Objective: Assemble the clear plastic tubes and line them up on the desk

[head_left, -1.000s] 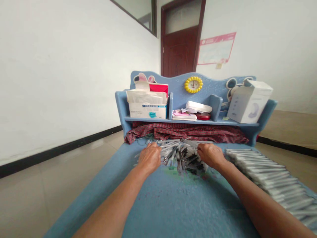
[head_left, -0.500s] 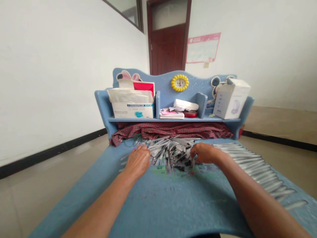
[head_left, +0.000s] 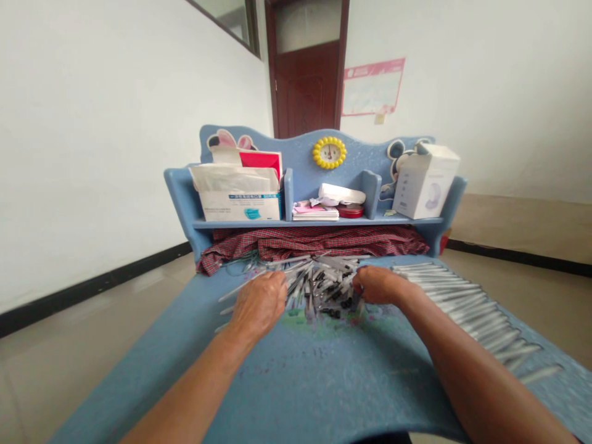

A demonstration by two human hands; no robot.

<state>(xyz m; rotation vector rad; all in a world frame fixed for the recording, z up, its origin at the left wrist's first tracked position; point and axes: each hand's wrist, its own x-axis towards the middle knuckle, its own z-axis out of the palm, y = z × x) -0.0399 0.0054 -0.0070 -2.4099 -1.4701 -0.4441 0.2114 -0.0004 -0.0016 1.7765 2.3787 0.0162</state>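
A heap of pens and pen parts, clear and white tubes with black pieces, lies at the back middle of the blue table. My left hand is at the heap's left side, fingers curled down; whatever they hold is hidden. A few white pen tubes stick out to the left of that hand. At the heap's right edge, my right hand has thumb and fingers bent together among the pieces; I cannot make out what is between them. To its right, many pens lie side by side in a long row.
Behind the heap a checked cloth is bunched under the shelf. On the shelf stand a mask box, papers, a red round tin and a white box. A yellow flower-shaped clock is on the backboard.
My left hand has shifted slightly right toward the heap, and more of the tubes on its left show. My right hand stays at the heap's edge. The view has turned slightly.
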